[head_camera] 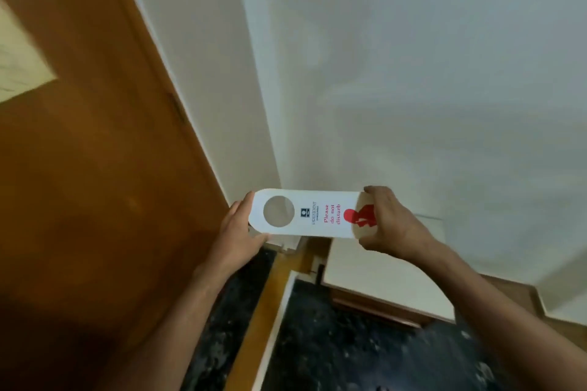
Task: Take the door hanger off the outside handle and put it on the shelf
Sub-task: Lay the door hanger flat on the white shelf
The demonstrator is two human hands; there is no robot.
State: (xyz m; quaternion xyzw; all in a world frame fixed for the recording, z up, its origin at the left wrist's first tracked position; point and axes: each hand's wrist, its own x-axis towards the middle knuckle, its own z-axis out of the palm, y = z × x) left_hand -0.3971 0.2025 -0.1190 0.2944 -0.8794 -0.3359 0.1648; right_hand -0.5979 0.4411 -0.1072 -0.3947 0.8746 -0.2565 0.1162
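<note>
A white door hanger [313, 213] with a round hole and red "Please do not disturb" print lies flat in the air between my hands, in front of a white wall corner. My left hand [236, 233] touches its rounded hole end with fingers extended along the edge. My right hand [386, 225] pinches the opposite end over the red figure. No door handle and no shelf are in view.
A brown wooden door [89, 168] fills the left side, with a pale sheet [19, 63] fixed on it. White walls [413, 73] stand ahead and right. Below are dark speckled floor [333, 343], a wooden threshold strip [263, 311] and a wooden skirting [374, 305].
</note>
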